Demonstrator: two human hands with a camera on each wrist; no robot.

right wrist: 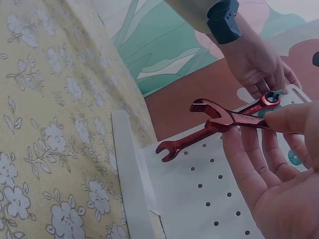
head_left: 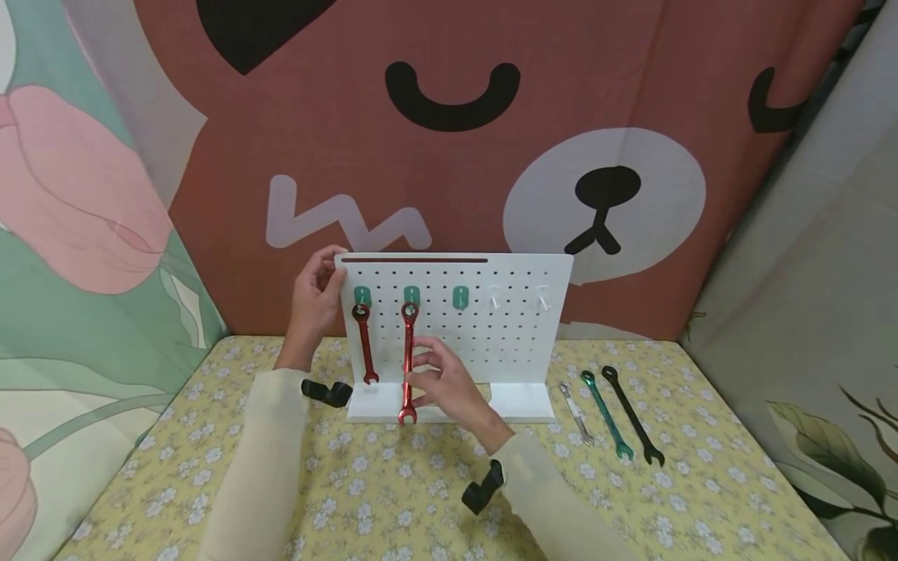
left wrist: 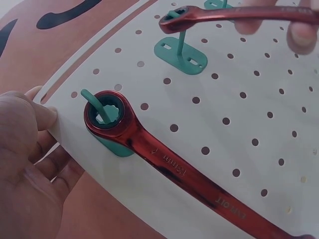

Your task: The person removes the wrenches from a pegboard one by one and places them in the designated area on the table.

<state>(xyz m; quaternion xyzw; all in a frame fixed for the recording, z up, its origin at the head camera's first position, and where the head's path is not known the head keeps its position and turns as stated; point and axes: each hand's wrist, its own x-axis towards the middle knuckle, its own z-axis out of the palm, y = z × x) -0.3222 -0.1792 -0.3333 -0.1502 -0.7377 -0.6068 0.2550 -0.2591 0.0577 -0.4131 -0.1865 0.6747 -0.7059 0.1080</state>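
A white pegboard (head_left: pixel 484 335) stands upright on the table. My left hand (head_left: pixel 316 296) grips its upper left edge, thumb on the front face. One red combination wrench (left wrist: pixel 179 174) hangs by its ring end from the leftmost green hook (left wrist: pixel 94 102). My right hand (head_left: pixel 452 386) pinches a second red combination wrench (head_left: pixel 408 351) along its shaft, between thumb and fingers. That wrench's ring end is at the second green hook (left wrist: pixel 181 47), and the hook's tip shows inside the ring. Its open jaw points down toward the board's base.
A third green hook (head_left: pixel 460 298) and two clear hooks (head_left: pixel 494 298) continue along the row. Right of the board lie a small silver wrench (head_left: pixel 577 414), a green wrench (head_left: pixel 607 414) and a black wrench (head_left: pixel 634 417) on the flowered tablecloth (head_left: pixel 393 483). A printed curtain hangs behind.
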